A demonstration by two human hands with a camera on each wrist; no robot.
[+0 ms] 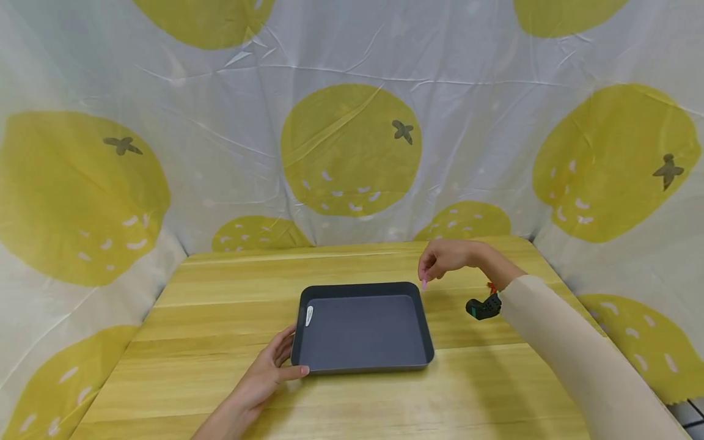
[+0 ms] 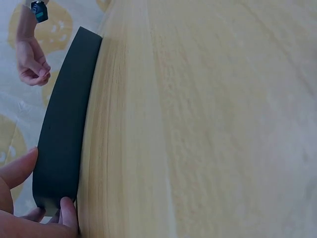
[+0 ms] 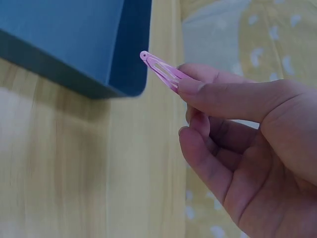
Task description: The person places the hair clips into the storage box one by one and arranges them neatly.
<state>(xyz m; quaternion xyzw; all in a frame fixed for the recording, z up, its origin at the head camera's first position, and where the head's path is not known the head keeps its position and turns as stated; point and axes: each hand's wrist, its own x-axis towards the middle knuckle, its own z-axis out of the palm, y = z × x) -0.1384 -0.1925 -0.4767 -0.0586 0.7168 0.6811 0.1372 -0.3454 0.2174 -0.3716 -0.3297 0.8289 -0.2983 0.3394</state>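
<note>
A dark grey rectangular baking tray [image 1: 365, 333] lies on the wooden table. Its near-left corner is gripped by my left hand [image 1: 268, 374], thumb on the front rim and fingers along the side; the left wrist view shows the tray's dark outer wall [image 2: 67, 119] between thumb and fingers. My right hand [image 1: 448, 256] is raised just beyond the tray's far-right corner. Between thumb and forefinger it pinches a pink snap hair clip [image 3: 161, 69], its rounded tip pointing toward the tray. Inside the tray, along the left side, is a white tapered piece [image 1: 309, 316], too small to identify surely.
The wooden table [image 1: 220, 305] reaches back to a pale cloth [image 1: 231, 153] with large yellow fruit prints, which also hangs at both sides. A black device [image 1: 483, 308] with a red part shows at my right wrist, beside the beige sleeve [image 1: 572, 342].
</note>
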